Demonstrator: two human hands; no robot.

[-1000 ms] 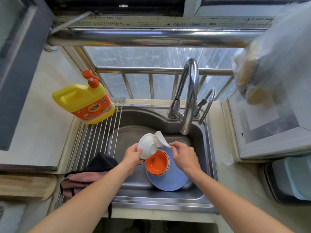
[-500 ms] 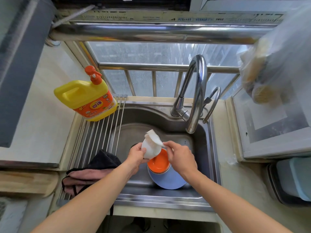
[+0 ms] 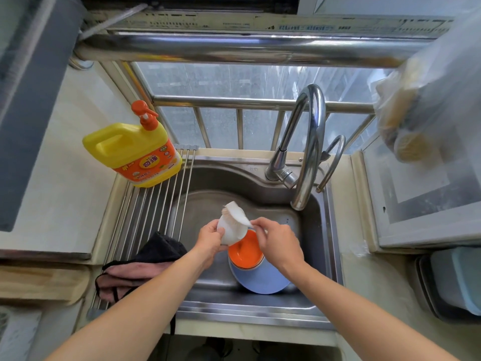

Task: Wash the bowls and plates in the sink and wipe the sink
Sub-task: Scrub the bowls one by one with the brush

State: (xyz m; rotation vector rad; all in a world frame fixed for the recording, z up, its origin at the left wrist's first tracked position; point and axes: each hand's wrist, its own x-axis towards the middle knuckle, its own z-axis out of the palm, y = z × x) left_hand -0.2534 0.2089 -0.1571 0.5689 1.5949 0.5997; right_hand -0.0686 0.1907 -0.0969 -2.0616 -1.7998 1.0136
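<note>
My left hand [image 3: 209, 237] grips a small white bowl [image 3: 232, 231] tilted above the steel sink [image 3: 208, 204]. My right hand [image 3: 277, 241] holds a white dish brush [image 3: 236, 212] whose bristled head lies against the bowl's upper side. Below the bowl, an orange bowl [image 3: 244, 250] sits on a blue plate [image 3: 260, 278] on the sink floor, both partly hidden by my right hand and wrist.
The curved faucet [image 3: 309, 142] arches over the sink's back right. A yellow detergent bottle [image 3: 135, 155] stands on the roll-up drying rack [image 3: 156, 204] at left, with black and pink cloths [image 3: 145, 264] draped on it. A plastic bag [image 3: 426, 105] hangs at right.
The brush head has slid from the bowl's right side to its upper left. Both hands shifted slightly, and the bowl has tilted more.
</note>
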